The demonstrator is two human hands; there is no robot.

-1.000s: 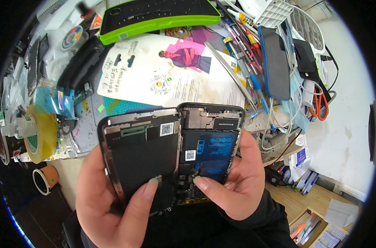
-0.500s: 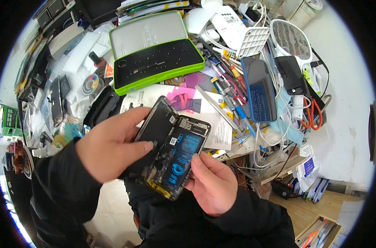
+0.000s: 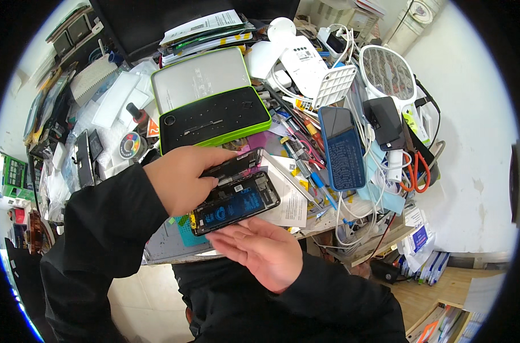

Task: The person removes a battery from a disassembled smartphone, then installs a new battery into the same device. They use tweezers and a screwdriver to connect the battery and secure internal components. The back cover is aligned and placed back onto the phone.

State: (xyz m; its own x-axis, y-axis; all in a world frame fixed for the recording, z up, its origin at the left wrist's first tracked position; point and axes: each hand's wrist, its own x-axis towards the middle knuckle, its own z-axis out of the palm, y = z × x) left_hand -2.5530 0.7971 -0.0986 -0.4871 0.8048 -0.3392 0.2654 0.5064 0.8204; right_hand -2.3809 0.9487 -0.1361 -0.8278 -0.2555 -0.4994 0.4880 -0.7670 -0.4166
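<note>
An opened smartphone lies near the bench's front edge, its blue-marked battery and inner boards exposed. Its lifted screen stands tilted along the far long side. My left hand pinches that screen between thumb and fingers; some fingers are hidden behind it. Palm up, my right hand has its fingers stretched out beside the phone's near edge, close to the lower left corner. Whether the fingertips touch the phone, I cannot tell. Under the phone's left end a teal mat shows.
Beyond the hands sits an open green case with small screws and a thin tool on its black tray. Pens and screwdrivers crowd its right. Farther right are a blue-framed phone, orange-handled scissors, white cables and an electric swatter.
The phone has moved away from my body onto the bench and tilted flatter. My right hand has let go of its edge and opened; my left hand still grips the screen. The view shifted.
</note>
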